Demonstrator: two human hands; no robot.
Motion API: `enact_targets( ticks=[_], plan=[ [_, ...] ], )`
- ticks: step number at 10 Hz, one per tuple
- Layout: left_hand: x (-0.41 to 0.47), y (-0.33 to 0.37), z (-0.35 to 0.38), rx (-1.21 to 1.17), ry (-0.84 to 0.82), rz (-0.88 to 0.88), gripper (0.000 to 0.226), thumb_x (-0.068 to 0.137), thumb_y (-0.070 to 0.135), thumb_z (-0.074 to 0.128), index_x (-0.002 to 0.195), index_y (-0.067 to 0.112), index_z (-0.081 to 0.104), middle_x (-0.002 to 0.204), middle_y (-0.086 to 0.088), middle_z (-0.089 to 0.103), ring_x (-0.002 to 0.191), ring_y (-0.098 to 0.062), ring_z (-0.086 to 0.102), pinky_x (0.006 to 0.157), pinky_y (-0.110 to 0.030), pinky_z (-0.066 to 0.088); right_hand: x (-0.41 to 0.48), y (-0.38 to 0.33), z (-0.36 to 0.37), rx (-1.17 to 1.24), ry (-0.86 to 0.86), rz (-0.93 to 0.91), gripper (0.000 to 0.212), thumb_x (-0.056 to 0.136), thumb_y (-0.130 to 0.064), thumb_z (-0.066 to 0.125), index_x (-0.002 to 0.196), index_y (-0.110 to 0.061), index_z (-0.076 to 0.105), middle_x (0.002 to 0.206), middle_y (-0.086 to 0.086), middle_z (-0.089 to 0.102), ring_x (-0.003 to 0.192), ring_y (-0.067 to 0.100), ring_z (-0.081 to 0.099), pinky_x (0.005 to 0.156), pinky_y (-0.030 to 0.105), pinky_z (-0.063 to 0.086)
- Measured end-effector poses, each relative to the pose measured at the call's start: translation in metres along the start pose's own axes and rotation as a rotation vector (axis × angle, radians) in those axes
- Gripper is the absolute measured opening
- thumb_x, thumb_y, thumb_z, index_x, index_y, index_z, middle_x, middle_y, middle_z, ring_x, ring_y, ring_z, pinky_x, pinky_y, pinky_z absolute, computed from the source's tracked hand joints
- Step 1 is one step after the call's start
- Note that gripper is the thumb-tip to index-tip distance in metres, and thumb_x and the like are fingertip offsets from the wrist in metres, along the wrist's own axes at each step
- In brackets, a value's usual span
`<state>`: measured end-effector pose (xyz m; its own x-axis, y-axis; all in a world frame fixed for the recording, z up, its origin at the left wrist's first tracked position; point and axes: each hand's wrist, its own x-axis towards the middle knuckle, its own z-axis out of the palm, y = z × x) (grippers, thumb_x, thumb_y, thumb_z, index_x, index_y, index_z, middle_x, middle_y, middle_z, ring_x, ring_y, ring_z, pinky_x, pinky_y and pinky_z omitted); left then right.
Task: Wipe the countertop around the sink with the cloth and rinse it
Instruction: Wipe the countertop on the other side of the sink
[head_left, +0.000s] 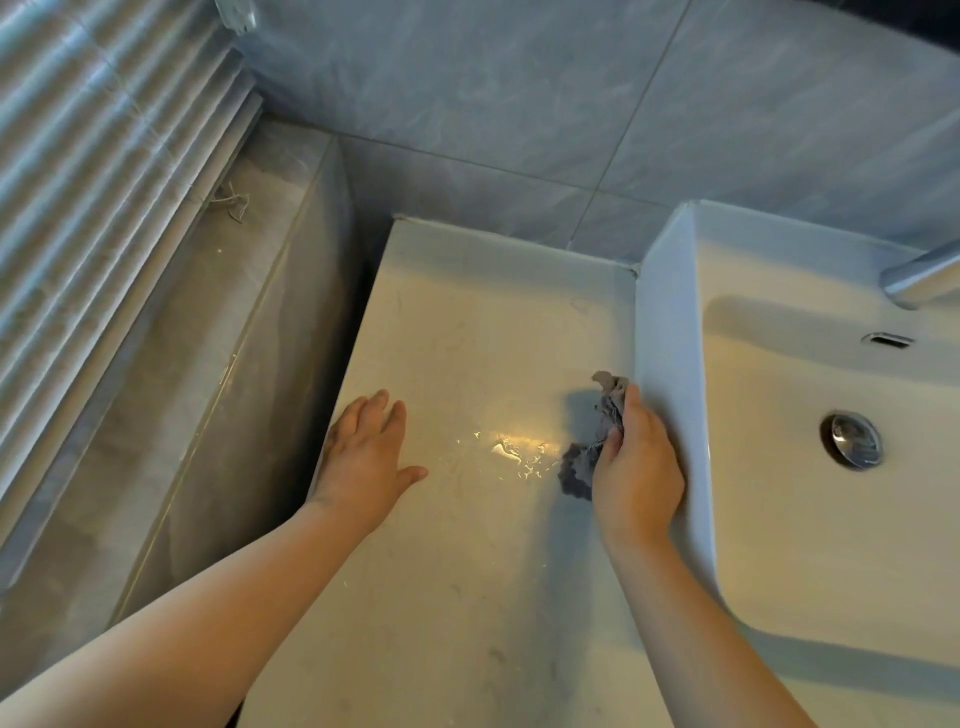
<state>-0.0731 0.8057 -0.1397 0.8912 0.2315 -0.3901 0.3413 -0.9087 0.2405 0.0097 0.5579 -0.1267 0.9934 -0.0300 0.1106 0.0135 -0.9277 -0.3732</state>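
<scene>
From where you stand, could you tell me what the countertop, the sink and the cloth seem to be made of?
Countertop: pale polished stone or composite, faintly veined, with a glossy reflection.
Sink: probably glazed white ceramic, with smooth, shiny walls.
Cloth: grey fabric, crumpled, with frayed threads.

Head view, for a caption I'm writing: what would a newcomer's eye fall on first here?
First, the two hands on the pale countertop: the right hand grips a crumpled grey cloth right beside the outer wall of the white sink, while the left hand lies flat near the counter's left edge. Between them, a bright glare shines on scattered water droplets.
</scene>
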Motion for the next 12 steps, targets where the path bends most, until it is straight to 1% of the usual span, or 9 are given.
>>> enact_targets(
  ticks=[1,2,5,7,8,9,10,11,12],
  plan=[
    [0.0,0.001,-0.002,0.017,-0.005,0.004,0.081,0.09,0.054,0.049,0.151,0.017,0.01,0.159,-0.004,-0.001,0.145,-0.026,-0.003,0.119,-0.039,0.009,-0.001,0.004,0.015,-0.091,-0.152,0.097,0.058,0.09,-0.002,0.044,0.145,-0.015,0.036,0.141,0.009,0.049,0.12,0.031,0.051,0.09,0.039,0.046],
    [0.0,0.001,-0.001,0.047,-0.002,0.01,0.081,0.09,0.055,0.047,0.151,0.016,0.009,0.158,-0.006,-0.001,0.144,-0.027,-0.002,0.119,-0.039,0.009,-0.002,0.002,0.023,-0.056,-0.159,0.171,0.05,0.093,-0.007,0.044,0.142,-0.016,0.042,0.142,0.008,0.048,0.123,0.031,0.049,0.091,0.041,0.046],
    [0.002,-0.001,0.002,0.071,0.017,0.027,0.08,0.091,0.056,0.045,0.151,0.016,0.009,0.158,-0.007,0.0,0.144,-0.028,-0.002,0.119,-0.04,0.01,-0.032,0.004,0.02,0.088,-0.161,0.042,0.042,0.092,-0.009,0.051,0.134,-0.018,0.054,0.13,0.004,0.06,0.113,0.027,0.058,0.089,0.034,0.047],
    [0.001,-0.002,0.003,0.063,0.016,0.03,0.08,0.091,0.055,0.045,0.151,0.015,0.01,0.158,-0.007,0.0,0.144,-0.028,-0.001,0.119,-0.04,0.009,-0.069,-0.004,0.01,0.185,-0.26,-0.112,0.041,0.09,-0.008,0.054,0.13,-0.02,0.058,0.127,-0.002,0.062,0.112,0.019,0.059,0.085,0.02,0.042],
    [0.001,-0.001,0.002,0.053,0.018,0.031,0.08,0.091,0.054,0.047,0.15,0.015,0.011,0.158,-0.006,0.001,0.144,-0.028,-0.001,0.119,-0.039,0.009,-0.067,-0.001,-0.004,0.298,-0.317,-0.007,0.036,0.093,-0.01,0.054,0.128,-0.019,0.06,0.12,-0.005,0.066,0.106,0.012,0.062,0.08,0.008,0.037],
    [0.001,-0.002,0.002,0.055,0.021,0.032,0.08,0.091,0.054,0.047,0.15,0.015,0.011,0.158,-0.007,0.002,0.144,-0.028,0.0,0.118,-0.04,0.009,-0.061,0.003,-0.022,0.312,-0.168,0.087,0.036,0.095,-0.01,0.052,0.13,-0.014,0.058,0.121,-0.002,0.065,0.108,0.012,0.06,0.086,0.008,0.036],
    [0.001,-0.003,0.002,0.052,0.02,0.036,0.081,0.09,0.055,0.048,0.15,0.015,0.011,0.158,-0.007,0.002,0.144,-0.029,0.0,0.118,-0.04,0.01,-0.054,0.006,-0.02,0.124,-0.086,0.118,0.04,0.095,-0.007,0.048,0.135,-0.012,0.053,0.127,0.001,0.062,0.116,0.022,0.058,0.096,0.026,0.042],
    [0.002,-0.003,0.002,0.057,0.026,0.037,0.081,0.09,0.055,0.047,0.15,0.015,0.011,0.158,-0.007,0.002,0.144,-0.028,-0.001,0.118,-0.04,0.009,-0.05,0.007,-0.001,0.009,-0.088,0.176,0.045,0.094,-0.004,0.045,0.138,-0.013,0.049,0.13,0.005,0.06,0.118,0.027,0.057,0.096,0.033,0.044],
    [0.003,-0.003,0.004,0.054,0.036,0.036,0.081,0.09,0.056,0.046,0.15,0.015,0.01,0.158,-0.007,0.002,0.144,-0.028,-0.001,0.118,-0.039,0.009,-0.051,0.004,0.013,0.084,-0.03,0.31,0.045,0.094,-0.005,0.045,0.137,-0.015,0.05,0.13,0.007,0.061,0.117,0.029,0.057,0.094,0.034,0.045]
  ],
)
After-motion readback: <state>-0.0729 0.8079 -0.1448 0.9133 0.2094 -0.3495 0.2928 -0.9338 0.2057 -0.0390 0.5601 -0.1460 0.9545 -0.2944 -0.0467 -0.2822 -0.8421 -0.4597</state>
